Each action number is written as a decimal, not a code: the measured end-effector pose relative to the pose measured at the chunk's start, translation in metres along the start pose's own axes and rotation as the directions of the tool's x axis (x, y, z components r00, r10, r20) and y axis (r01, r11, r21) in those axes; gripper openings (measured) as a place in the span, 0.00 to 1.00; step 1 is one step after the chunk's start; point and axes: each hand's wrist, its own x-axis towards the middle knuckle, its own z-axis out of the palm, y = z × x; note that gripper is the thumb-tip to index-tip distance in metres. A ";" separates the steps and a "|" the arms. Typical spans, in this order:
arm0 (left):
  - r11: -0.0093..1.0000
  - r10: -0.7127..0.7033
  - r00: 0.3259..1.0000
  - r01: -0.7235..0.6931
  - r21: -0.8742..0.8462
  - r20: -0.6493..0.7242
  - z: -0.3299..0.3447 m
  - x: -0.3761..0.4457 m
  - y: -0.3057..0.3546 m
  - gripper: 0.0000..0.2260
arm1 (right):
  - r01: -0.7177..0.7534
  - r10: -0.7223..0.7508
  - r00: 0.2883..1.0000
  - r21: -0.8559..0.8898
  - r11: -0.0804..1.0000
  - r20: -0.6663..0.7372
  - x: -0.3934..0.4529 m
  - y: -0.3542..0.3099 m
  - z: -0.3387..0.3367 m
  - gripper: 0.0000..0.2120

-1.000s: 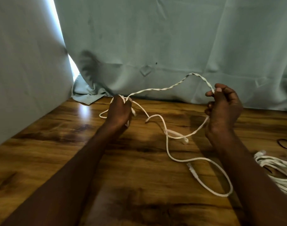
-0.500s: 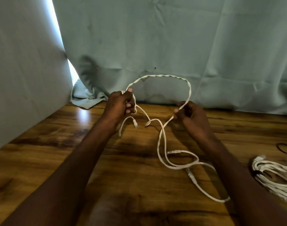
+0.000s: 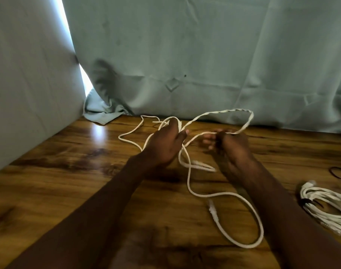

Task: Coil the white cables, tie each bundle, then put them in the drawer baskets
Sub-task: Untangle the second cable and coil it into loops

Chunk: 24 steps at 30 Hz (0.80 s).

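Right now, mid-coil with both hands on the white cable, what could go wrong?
1. The white cable crosses itself below the left hand, and loose loops trail left on the table; pulling could tighten this into a knot.
2. The connector end lies free on the table and may snag in the loop beside it as slack is drawn in.
3. The coiled bundle sits near the right forearm; a sweep could drag it.
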 end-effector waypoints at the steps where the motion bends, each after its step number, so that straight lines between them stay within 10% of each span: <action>1: 0.999 -0.007 1.000 0.006 -0.045 -0.011 -0.002 0.001 -0.003 0.13 | 0.040 -0.029 0.994 0.102 0.994 -0.107 0.006 -0.002 -0.006 0.07; 7: 0.972 -0.077 0.997 0.069 -0.224 -0.031 -0.006 0.006 -0.015 0.15 | 0.306 -0.234 0.892 0.135 0.943 -0.387 0.038 -0.008 -0.038 0.21; 13: 0.941 -0.170 0.985 0.158 -0.299 -0.014 -0.004 0.007 -0.023 0.14 | 0.143 -0.142 0.984 -0.001 0.990 -0.110 0.032 0.002 -0.032 0.46; 19: 0.948 -0.183 0.983 0.169 -0.269 -0.028 0.005 0.004 -0.019 0.12 | 0.212 -0.137 0.976 -0.580 0.786 0.172 0.007 0.015 -0.018 0.18; 24: 0.937 -0.193 0.981 0.187 -0.295 0.007 0.014 0.001 -0.013 0.14 | 0.474 -0.080 0.840 -0.654 0.589 0.537 -0.020 0.005 -0.007 0.09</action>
